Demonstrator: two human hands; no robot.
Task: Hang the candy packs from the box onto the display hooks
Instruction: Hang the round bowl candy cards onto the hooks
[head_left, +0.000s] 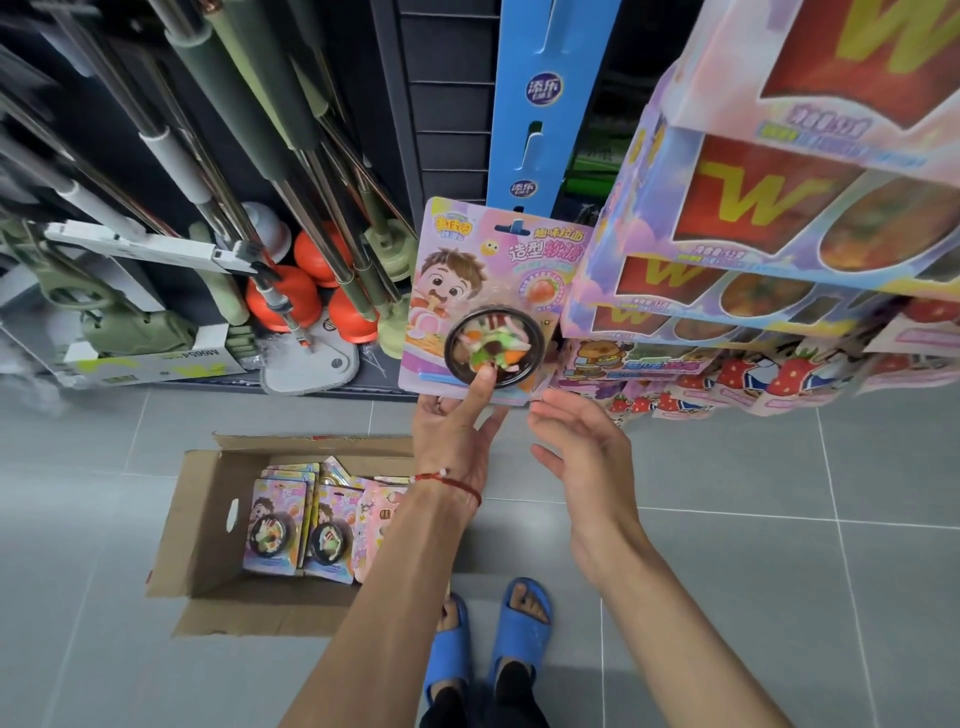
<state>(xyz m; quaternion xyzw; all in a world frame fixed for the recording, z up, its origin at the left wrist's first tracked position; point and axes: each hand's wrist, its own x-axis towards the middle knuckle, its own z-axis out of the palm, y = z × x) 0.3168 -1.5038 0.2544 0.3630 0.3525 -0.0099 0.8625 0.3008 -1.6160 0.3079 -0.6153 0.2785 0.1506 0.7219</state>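
My left hand (457, 431) holds a pink candy pack (483, 280) upright by its lower edge, thumb pressed on the black bowl blister. The pack's hang hole is at its top, in front of the blue hanging strip (540, 104). My right hand (582, 447) is open just right of the pack's lower corner, fingers relaxed and holding nothing. On the floor below stands the open cardboard box (197, 519) with several more candy packs (296, 525) inside. Hung candy packs (779, 218) fill the display at the right.
Mops, poles and orange plungers (291, 301) lean against the dark shelf on the left. Strawberry-print packs (727, 374) hang low on the right display. My feet in blue slippers (488, 639) stand on grey floor tiles right of the box.
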